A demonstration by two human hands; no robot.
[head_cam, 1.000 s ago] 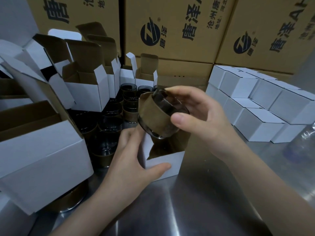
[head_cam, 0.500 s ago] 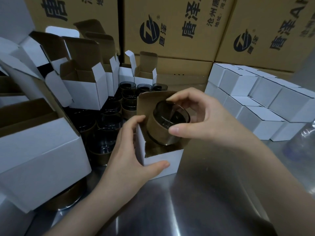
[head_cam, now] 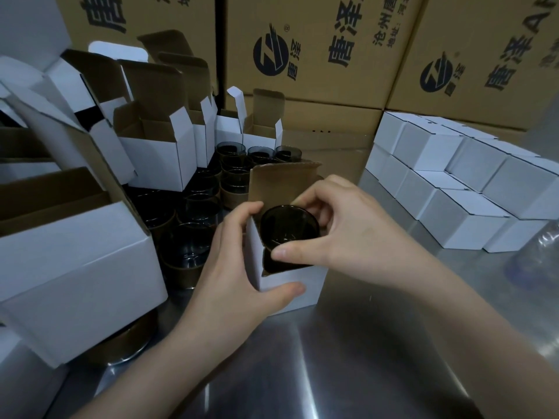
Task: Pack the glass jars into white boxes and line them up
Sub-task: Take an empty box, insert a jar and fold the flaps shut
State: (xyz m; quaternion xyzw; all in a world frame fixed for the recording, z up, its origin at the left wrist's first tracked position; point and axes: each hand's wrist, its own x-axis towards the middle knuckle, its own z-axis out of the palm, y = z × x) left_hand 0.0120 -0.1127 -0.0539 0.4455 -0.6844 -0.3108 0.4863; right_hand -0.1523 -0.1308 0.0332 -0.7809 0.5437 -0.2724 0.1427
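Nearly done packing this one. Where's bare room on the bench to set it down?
Bare steel tabletop runs from the held white cardboard box right to the stacked closed white boxes, and nearer you. Left is crowded: dark glass jars, open white boxes.

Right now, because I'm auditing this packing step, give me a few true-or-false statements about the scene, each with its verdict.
1. The right hand holds a glass jar in the mouth of the open white box. True.
2. The left hand hangs free and touches nothing. False: it grips that box by its near left corner.
3. Closed white boxes are stacked to the right of the hands. True.
4. The lid flap is folded shut over the jar. False: it stands upright behind the jar.
5. Other jars stand unpacked to the left of the box. True.
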